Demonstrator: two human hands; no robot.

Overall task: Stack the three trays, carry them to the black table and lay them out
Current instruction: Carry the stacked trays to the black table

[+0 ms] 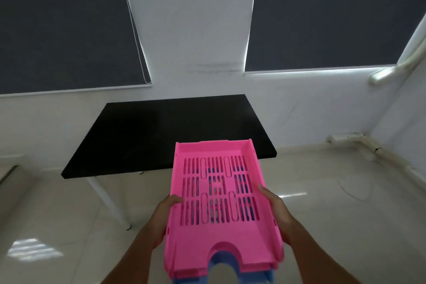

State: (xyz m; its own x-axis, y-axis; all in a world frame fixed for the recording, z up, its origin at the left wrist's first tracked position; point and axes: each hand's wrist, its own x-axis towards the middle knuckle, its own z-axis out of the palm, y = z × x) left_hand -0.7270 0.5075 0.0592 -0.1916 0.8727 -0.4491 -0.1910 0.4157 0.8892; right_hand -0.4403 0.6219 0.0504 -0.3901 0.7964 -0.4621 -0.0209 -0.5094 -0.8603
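Observation:
I hold a stack of trays in the air in front of me. The top one is a pink slotted tray [219, 193]. A blue tray [221, 263] shows under it through the front cut-out and the slots; any third tray is hidden. My left hand [164, 217] grips the stack's left side, thumb over the rim. My right hand [280, 212] grips the right side the same way. The black table [143, 131] stands ahead against the wall, and the stack's far end overlaps its near right edge in view.
The black table has white legs [108, 200] on a glossy pale tiled floor [334, 191]. Two windows with dark blinds [64, 25] flank a white wall strip. White pipes [391, 71] run along the right wall and its base.

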